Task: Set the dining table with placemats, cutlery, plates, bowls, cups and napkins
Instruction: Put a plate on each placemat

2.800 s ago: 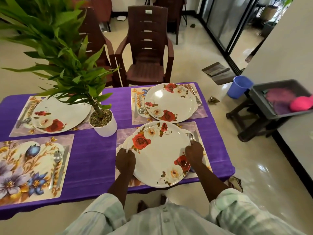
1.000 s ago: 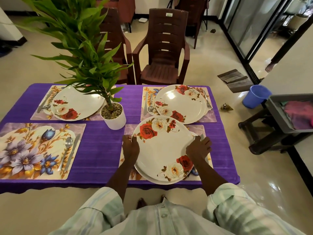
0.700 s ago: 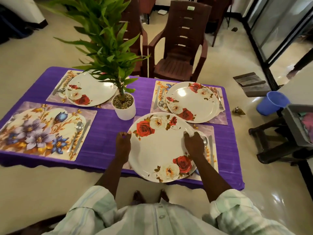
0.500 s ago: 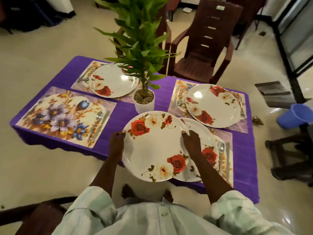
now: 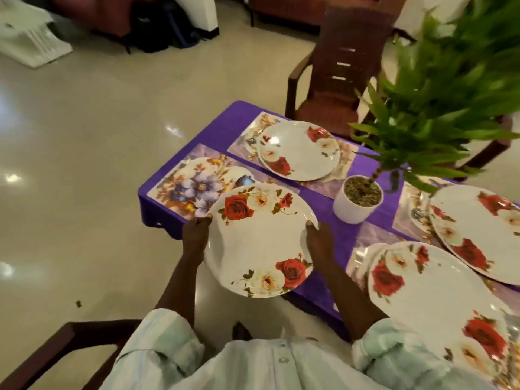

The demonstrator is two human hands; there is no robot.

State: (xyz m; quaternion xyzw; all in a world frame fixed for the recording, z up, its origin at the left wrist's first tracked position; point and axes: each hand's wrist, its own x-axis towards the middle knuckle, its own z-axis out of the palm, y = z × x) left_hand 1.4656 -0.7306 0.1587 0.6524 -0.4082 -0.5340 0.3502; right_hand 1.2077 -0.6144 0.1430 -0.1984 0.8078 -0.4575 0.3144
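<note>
In the head view, the left hand (image 5: 196, 235) and right hand (image 5: 318, 242) are each gripping an edge of a rose-patterned plate (image 5: 260, 240), holding it above the near edge of the purple tabletop (image 5: 346, 237), partly over a bare floral placemat (image 5: 191, 184). Three more plates are lying on placemats near a potted plant (image 5: 360, 198).
</note>
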